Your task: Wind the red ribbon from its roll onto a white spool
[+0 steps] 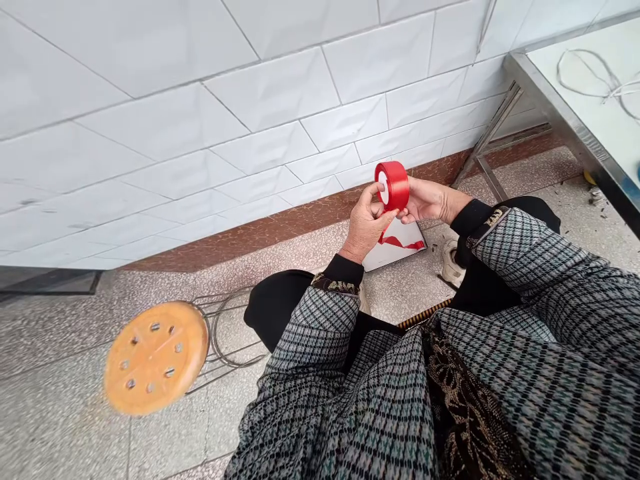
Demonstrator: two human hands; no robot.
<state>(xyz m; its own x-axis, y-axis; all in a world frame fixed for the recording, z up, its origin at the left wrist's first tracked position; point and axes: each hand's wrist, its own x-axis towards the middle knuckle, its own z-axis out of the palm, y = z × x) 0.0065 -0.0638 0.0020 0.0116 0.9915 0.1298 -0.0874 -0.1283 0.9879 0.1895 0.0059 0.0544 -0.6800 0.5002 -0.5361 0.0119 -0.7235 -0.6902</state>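
Observation:
A roll of red ribbon (393, 184) is held up in front of me, above my knees. My right hand (429, 199) grips the roll from the right side, fingers closed behind it. My left hand (367, 223) pinches the ribbon's loose end at the roll's lower edge, thumb raised against the white core. A short red tail (400, 241) hangs down below the hands. Under it a white board (395, 245) lies on the floor with red ribbon strips across it.
An orange round stool (156, 356) with a wire frame stands on the speckled floor at my left. A white tiled wall (225, 113) rises ahead. A steel table (575, 127) with white cables stands at the right, its folding legs by the wall.

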